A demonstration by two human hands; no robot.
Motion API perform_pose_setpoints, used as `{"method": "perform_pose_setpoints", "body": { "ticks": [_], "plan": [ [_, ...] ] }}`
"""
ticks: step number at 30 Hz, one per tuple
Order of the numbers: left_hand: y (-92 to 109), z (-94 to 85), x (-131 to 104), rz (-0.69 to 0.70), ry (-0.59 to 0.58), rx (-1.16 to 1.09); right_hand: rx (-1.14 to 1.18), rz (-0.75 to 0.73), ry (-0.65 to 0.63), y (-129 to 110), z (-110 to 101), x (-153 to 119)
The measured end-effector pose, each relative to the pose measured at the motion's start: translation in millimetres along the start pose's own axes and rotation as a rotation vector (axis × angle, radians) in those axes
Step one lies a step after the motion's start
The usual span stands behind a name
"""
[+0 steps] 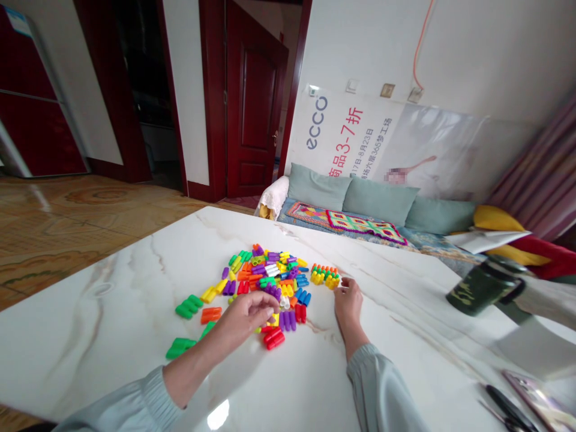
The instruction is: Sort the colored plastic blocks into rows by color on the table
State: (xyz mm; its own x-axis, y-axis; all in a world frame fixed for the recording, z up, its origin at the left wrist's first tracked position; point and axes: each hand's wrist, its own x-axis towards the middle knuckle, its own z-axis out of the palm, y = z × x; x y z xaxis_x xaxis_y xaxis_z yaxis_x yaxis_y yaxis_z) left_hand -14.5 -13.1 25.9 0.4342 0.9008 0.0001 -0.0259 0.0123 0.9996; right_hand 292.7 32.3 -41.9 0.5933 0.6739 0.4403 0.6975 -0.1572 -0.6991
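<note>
Plastic building pieces shaped like joined short tubes lie in a loose pile (270, 273) on a white marbled table (135, 288). They are purple, green, yellow, red, blue, orange and white. My left hand (254, 309) hovers over the near side of the pile, fingers loosely bent and nothing clearly held. Close below it are a purple piece (287, 321) and a red piece (274, 338). To the pile's right stands a joined block of orange, green and yellow pieces (324, 276). My right hand (348, 298) rests on the table with its curled fingertips at the block's right end.
Green pieces (189, 306) lie scattered to the left. A camouflage mug (481, 285) stands at the right, with a phone (537, 393) and a dark slim object (506, 405) nearer. Behind the table is a sofa with pillows (380, 198).
</note>
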Motion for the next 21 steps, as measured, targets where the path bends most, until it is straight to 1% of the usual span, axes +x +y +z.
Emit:
{"method": "perform_pose_setpoints", "body": {
  "ticks": [7, 12, 16, 21],
  "plan": [
    [-3.9, 0.1, 2.2, 0.016, -0.022, 0.051, 0.061, -0.017, 0.007, 1.6, 2.6, -0.6],
    [-2.7, -0.4, 1.4, 0.010, -0.029, 0.073, 0.088, -0.028, 0.000, 0.1, 0.5, -3.0],
    [3.3, -1.5, -0.8, 0.003, -0.028, 0.067, 0.116, -0.026, -0.012, -2.2, -3.9, -7.6],
    [19.2, -9.2, -1.7, 0.019, 0.012, 0.094, 0.123, -0.013, -0.024, -7.8, -11.0, -13.0]
  ]
}}
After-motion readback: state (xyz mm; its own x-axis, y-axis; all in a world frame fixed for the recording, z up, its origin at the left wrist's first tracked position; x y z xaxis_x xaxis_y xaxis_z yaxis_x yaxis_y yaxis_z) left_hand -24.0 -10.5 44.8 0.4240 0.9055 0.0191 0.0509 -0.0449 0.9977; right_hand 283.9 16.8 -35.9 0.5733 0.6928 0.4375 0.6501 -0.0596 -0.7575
